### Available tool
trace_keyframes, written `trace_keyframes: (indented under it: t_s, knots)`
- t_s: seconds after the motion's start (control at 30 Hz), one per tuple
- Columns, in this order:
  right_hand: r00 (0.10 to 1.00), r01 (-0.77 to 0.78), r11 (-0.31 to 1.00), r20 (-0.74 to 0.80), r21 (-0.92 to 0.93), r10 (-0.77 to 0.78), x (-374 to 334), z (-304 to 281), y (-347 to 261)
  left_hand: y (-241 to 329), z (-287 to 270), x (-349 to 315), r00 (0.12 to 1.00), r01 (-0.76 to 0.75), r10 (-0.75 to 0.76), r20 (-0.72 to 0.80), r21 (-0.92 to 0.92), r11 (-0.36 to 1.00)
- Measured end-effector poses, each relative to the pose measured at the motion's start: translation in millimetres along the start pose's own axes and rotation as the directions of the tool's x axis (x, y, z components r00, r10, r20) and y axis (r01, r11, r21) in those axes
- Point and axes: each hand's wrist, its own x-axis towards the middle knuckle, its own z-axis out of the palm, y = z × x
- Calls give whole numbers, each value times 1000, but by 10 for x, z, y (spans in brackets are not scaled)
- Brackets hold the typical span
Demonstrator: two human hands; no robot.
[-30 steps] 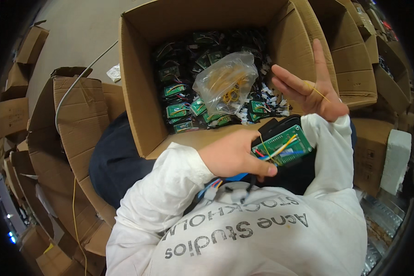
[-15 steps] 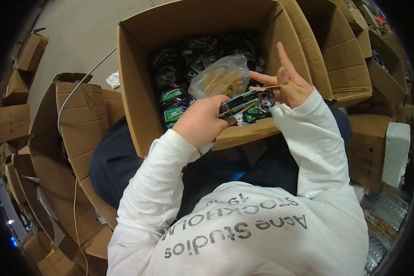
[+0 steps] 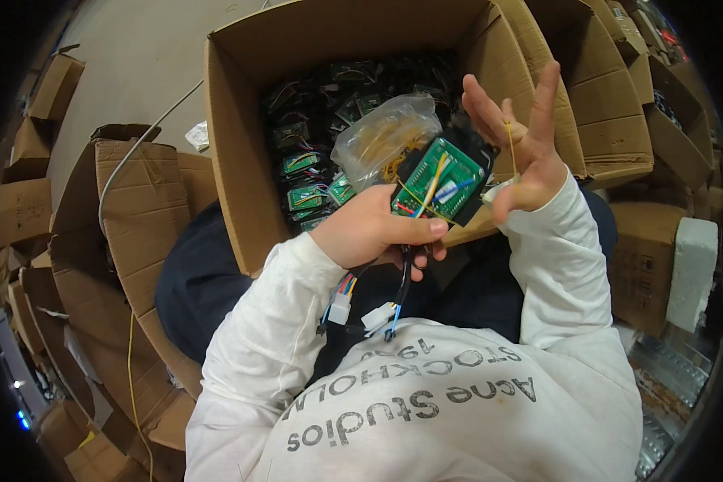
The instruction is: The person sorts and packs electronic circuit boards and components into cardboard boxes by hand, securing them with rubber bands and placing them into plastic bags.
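Observation:
My left hand (image 3: 369, 229) is closed on a green circuit board (image 3: 451, 181) in a black housing, tilted over the near edge of the cardboard box. A thin rubber band crosses the board's lower corner, and short coloured wires lie on its face. Black cables with white plugs (image 3: 339, 308) dangle below the hand. Right of the board my right hand (image 3: 530, 153) is raised, fingers spread, with a yellow rubber band (image 3: 512, 149) looped across it. A clear plastic bag (image 3: 384, 138) of yellow rubber bands lies in the box, on top of several similar boards (image 3: 301, 163).
The open cardboard box (image 3: 231, 161) stands right before me, its walls around the boards. More open boxes (image 3: 598, 104) stand to the right, near a white foam block (image 3: 691, 273). Another open carton (image 3: 140, 209) is at the left, with a grey cable (image 3: 128, 161) across it.
My left hand has turned the board from edge-on to face up, and its cables now hang into view. My right hand has rotated, fingers still spread, with the rubber band now upright across it.

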Motion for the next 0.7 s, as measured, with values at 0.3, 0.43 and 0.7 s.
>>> trace_keyframes:
  t_s: [0.3,0.43,0.7]
  knots:
    - [905,94,751,370,-654,209,8,159,-235,-95,-54,99,976,217,-172,-132,546,809]
    - [821,-105,773,384,-626,423,-24,243,-255,-136,-57,118,970,240,-208,-124,594,768]
    - [624,-399,743,435,-537,649,-100,131,-37,-352,-84,193,946,-23,289,-149,857,516]
